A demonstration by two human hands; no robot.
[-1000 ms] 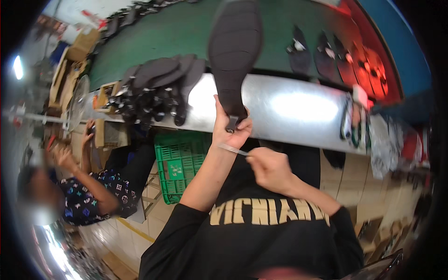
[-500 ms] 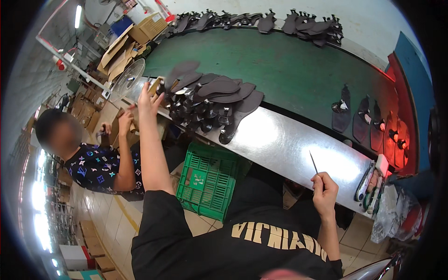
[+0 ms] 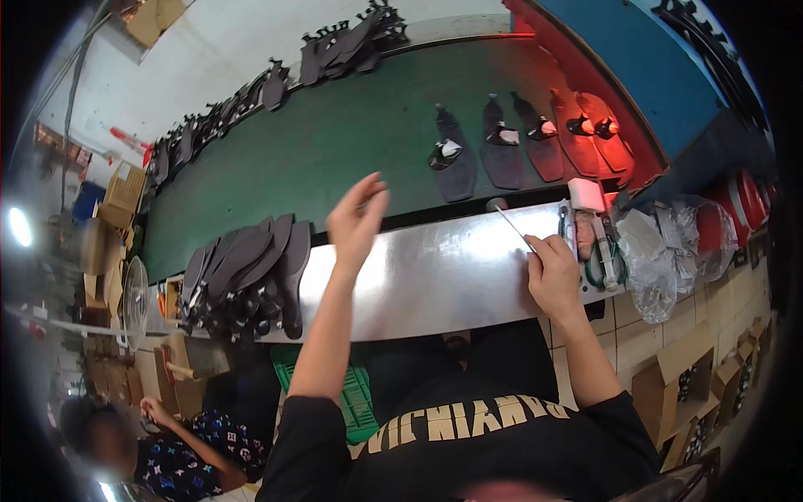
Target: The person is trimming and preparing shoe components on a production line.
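My right hand (image 3: 554, 274) grips a thin, pointed metal rod (image 3: 514, 226) over the right part of the metal ledge, its tip up and to the left. My left hand (image 3: 358, 222) is raised over the near edge of the green belt, fingers stretched and slightly blurred, nothing visible in them. To its left, a pile of dark sandal soles with straps (image 3: 242, 259) lies on the ledge. Beyond my hands, several dark sandals (image 3: 454, 167) lie in a row on the belt. The rightmost sandals (image 3: 606, 138) glow red under the light.
The green belt (image 3: 335, 134) runs behind the metal ledge (image 3: 401, 293) toward a blue housing (image 3: 636, 67). Tools (image 3: 604, 251), a pink-white block (image 3: 586, 195) and plastic bags (image 3: 657, 251) crowd the right end. A green crate (image 3: 360, 393) stands below. A co-worker (image 3: 188, 452) sits at left.
My view has turned to the right. My left hand has left the sole pile and moved right, over the belt's near edge. The rod stays in my right hand, now tilted further left.
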